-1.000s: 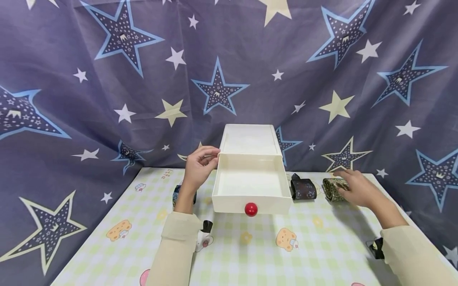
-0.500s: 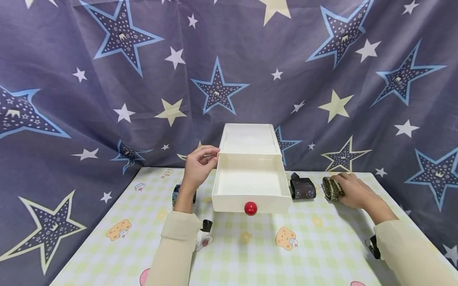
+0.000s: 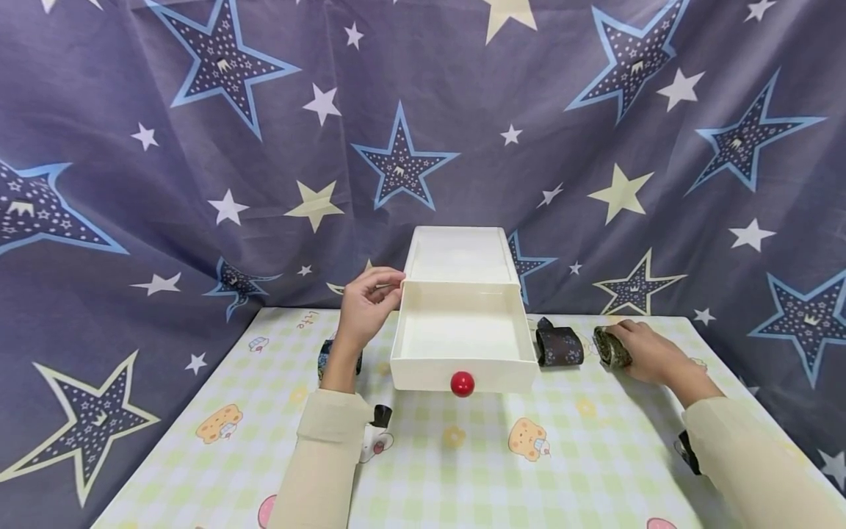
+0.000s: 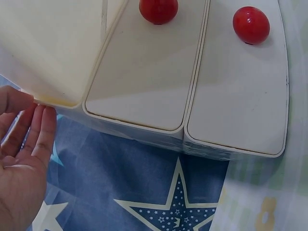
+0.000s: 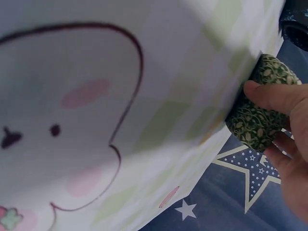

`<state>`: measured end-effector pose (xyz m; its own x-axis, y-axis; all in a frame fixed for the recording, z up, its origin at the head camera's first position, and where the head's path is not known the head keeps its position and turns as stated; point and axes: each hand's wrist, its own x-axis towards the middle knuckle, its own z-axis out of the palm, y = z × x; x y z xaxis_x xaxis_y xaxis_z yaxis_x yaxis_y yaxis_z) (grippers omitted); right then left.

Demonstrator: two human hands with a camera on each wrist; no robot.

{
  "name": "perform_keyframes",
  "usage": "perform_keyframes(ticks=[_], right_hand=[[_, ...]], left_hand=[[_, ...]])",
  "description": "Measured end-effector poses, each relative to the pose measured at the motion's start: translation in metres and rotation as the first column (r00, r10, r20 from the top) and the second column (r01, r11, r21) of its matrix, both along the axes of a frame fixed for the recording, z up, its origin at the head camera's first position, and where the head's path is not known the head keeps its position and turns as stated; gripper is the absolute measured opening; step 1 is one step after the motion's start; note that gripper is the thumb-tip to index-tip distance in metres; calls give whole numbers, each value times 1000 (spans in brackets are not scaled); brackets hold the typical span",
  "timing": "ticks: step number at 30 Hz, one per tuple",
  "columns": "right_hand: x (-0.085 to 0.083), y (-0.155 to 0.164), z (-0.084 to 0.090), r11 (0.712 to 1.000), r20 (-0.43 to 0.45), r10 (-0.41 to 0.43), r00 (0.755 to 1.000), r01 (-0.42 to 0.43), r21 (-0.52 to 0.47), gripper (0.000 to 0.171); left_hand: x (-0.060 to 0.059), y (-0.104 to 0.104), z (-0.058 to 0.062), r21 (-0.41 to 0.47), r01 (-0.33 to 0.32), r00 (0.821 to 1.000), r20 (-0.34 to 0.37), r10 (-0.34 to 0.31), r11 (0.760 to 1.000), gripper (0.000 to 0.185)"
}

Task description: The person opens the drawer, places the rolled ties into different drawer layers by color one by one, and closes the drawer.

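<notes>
A white drawer cabinet [image 3: 459, 253] stands at the back of the table, its top drawer [image 3: 463, 342] with a red knob [image 3: 462, 383] pulled out and empty. My left hand [image 3: 366, 301] rests against the cabinet's left side with its fingers [image 4: 41, 132] straight along the edge. In the left wrist view two closed drawer fronts with red knobs [image 4: 250, 24] show. My right hand [image 3: 644, 351] grips a green patterned fabric roll [image 3: 609, 347] on the table right of the drawer; thumb and fingers curl round the roll [image 5: 257, 120]. A dark brown roll [image 3: 559, 347] lies between the two.
A blue roll [image 3: 324, 356] lies partly hidden behind my left forearm. The table has a pale checked cloth [image 3: 463, 455] with cartoon prints. A star-patterned blue curtain [image 3: 198, 184] hangs close behind and around the table edges.
My right hand has closed round the green roll and drawn slightly left. The left hand and the drawer have not moved.
</notes>
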<state>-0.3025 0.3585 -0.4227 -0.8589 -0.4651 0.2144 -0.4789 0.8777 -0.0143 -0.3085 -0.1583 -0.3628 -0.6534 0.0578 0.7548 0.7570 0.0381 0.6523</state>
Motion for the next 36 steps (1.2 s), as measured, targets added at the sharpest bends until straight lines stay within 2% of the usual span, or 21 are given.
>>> perform_keyframes(ticks=[10,15,22,30,36], right_hand=[[-16,-3,-3,1000,-50,7,999,-7,0,60],[-23,-2,-8,1000,-69,-8,998,8,12,63],[-25,-3,-9,998,-64,-48,997,51,47,68],[-33,1,-14,995,-59,-53,997,57,78,60],[-33,1,-15,995,-98,-37,995,46,88,52]], left_hand=[[1,-1,1,4,-14,1000,3,14,1000,22],[2,-1,0,3,-16,1000,2,16,1000,22],[0,0,-1,1,-6,1000,1,6,1000,21],[-1,1,0,-4,-8,1000,19,9,1000,23],[-1,1,0,-10,-14,1000,10,14,1000,23]])
